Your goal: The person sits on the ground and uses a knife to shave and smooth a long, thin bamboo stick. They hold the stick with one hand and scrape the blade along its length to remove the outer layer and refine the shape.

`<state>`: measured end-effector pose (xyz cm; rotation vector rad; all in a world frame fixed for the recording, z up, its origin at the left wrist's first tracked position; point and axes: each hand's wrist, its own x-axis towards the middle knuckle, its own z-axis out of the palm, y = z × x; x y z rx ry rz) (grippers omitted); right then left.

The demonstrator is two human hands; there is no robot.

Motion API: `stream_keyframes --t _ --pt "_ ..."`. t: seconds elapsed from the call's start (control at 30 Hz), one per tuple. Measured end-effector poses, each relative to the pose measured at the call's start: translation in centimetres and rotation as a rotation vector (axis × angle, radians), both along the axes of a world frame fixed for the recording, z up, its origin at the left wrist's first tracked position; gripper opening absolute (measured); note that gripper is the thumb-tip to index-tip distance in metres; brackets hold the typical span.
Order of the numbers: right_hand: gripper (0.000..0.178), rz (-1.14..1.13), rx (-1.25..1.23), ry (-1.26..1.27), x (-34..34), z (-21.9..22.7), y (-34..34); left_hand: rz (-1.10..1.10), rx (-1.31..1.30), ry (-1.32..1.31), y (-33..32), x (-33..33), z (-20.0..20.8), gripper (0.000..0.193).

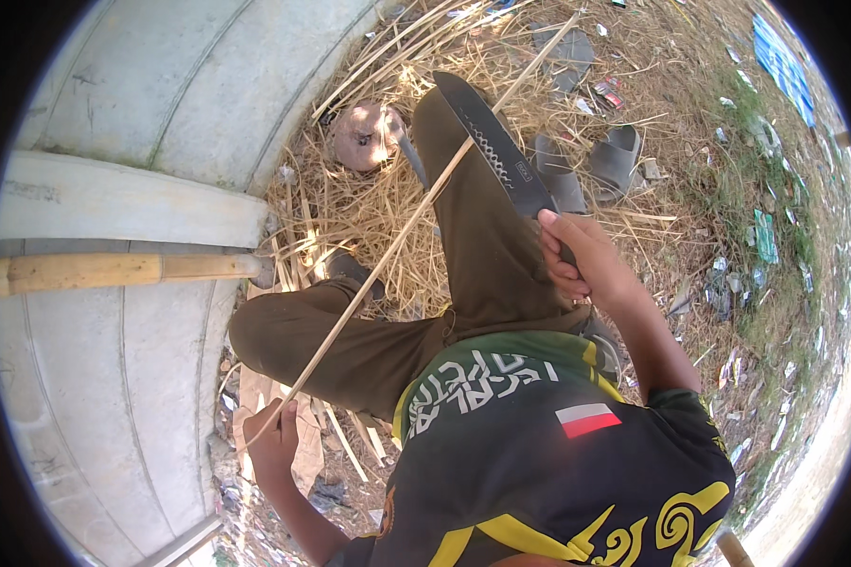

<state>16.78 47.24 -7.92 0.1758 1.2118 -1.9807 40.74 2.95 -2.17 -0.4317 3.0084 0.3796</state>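
Note:
My right hand (581,260) is wrapped round the dark handle of a broad black machete (490,142). Its blade points up and to the left above my right knee. A long, thin pale bamboo strip (373,274) runs slantwise across my lap, and the blade meets it over my right thigh. My left hand (272,439) grips the lower end of this strip beside my left thigh, fingers closed. The far end of the strip (563,33) reaches beyond the knee with nothing holding it.
Shavings and loose strips (397,231) cover the ground around my legs. A round, reddish block (364,137) lies beyond my left knee. Grey sandals (615,161) sit to the right. A pale panelled wall (95,359) and a bamboo pole (113,272) stand at left. Litter dots the right side.

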Motion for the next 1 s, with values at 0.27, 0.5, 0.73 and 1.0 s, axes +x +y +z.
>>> stream_keyframes --t 0.27,0.5,0.73,1.0 --pt "0.034 -0.663 0.220 1.080 1.9 -1.7 -0.9 -0.036 -0.033 0.037 0.8 -0.4 0.1 0.036" --pt "0.041 -0.040 0.630 0.589 1.2 -1.3 -1.9 0.029 -0.041 -0.018 1.2 -0.6 0.2 0.039" --pt "0.044 -0.509 0.368 0.847 2.6 0.6 -1.6 0.071 -0.009 -0.096 0.4 -0.5 0.1 0.041" --pt "0.038 -0.145 0.735 0.662 2.2 -2.6 -3.0 0.035 -0.007 -0.023 0.6 -0.6 -0.3 0.042"
